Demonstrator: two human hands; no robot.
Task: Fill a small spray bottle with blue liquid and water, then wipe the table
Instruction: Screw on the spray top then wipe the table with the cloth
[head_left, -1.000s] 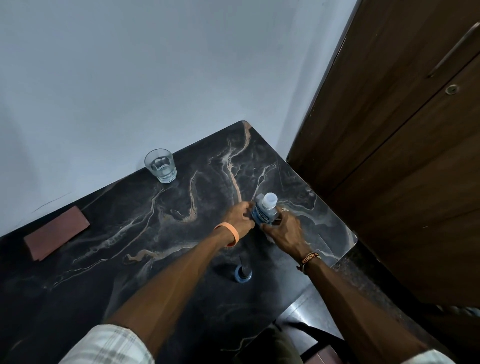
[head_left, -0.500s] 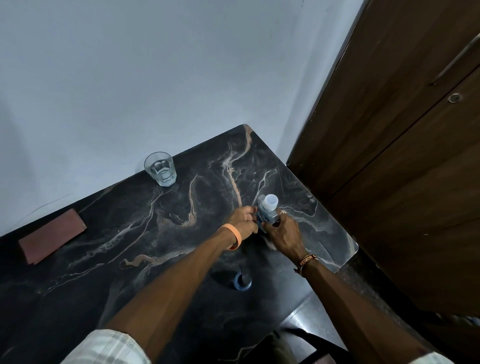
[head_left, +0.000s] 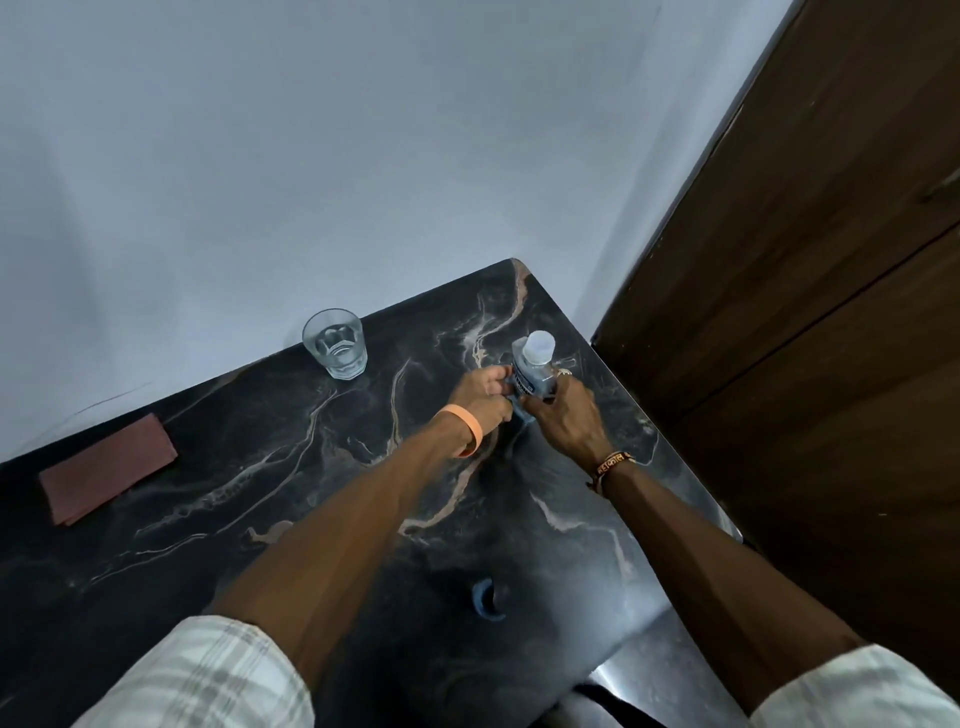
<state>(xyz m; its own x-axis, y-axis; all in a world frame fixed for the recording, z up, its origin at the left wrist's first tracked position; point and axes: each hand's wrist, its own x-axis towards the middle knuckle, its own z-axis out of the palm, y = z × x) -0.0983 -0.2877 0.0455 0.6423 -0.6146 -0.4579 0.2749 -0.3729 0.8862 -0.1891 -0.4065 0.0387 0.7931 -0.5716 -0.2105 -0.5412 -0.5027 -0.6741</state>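
Note:
A small clear bottle (head_left: 533, 366) with a white cap and a blue label is tilted over the far right part of the dark marble table (head_left: 291, 467). My right hand (head_left: 563, 421) grips the bottle's lower body from the right. My left hand (head_left: 485, 392), with an orange wristband, pinches something blue at the bottle's base; what it is stays hidden between the hands. A glass of water (head_left: 336, 343) stands by the wall. A folded reddish-brown cloth (head_left: 106, 467) lies at the far left.
A small blue cap-like piece (head_left: 485, 600) lies on the table near the front edge. A dark wooden door or cabinet (head_left: 810, 260) stands close to the table's right side. A pale wall (head_left: 311, 156) runs along the back edge.
Both hands with the bottle have stayed together at the far right of the table; the bottle is raised a little. The view has shifted slightly, nothing else moved.

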